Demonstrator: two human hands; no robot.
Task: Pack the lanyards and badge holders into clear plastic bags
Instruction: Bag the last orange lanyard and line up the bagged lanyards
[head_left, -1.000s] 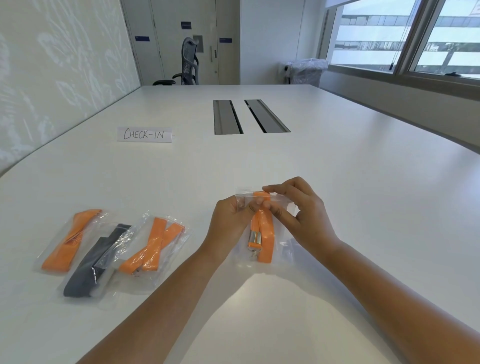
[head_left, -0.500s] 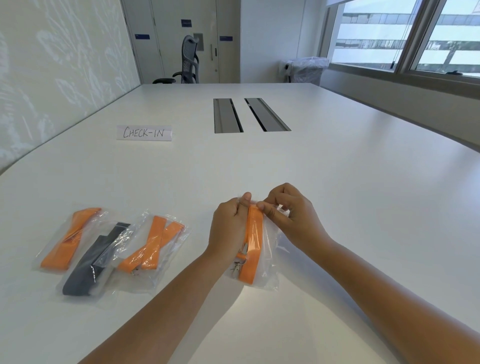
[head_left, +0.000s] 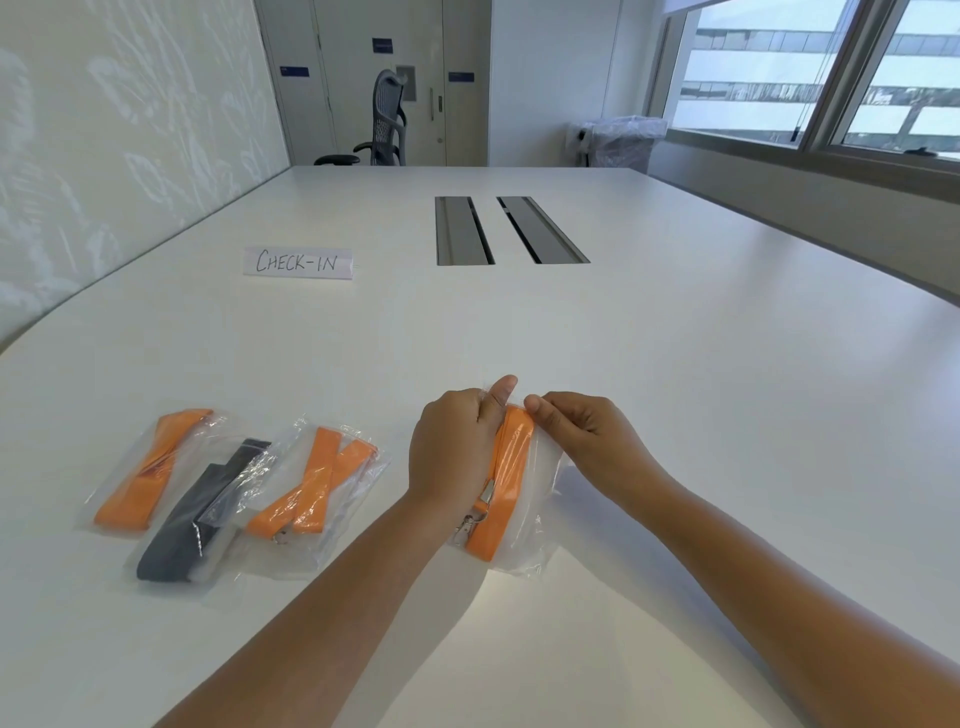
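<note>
While both hands pinch its far top edge, left hand (head_left: 457, 447) beside right hand (head_left: 582, 441), the bag (head_left: 530, 499) lies lengthwise toward the person on the desk (head_left: 675, 364), orange lanyard (head_left: 506, 483) inside.

The white table (head_left: 675, 364) lies bare to the right of the right hand (head_left: 587, 441) and on toward the far edge, so a hand has open passage there. To the left of the left hand (head_left: 452, 452) three packed bags (head_left: 234, 493) lie side by side, partly overlapping, and block that near-left stretch; a narrow strip of bare table separates the nearest of them from the left forearm. Farther back, the CHECK-IN card (head_left: 298, 263) sits left of centre and two recessed cable slots (head_left: 509, 228) interrupt the middle. Both forearms cross the near edge, leaving a wedge of bare surface between them.
</note>
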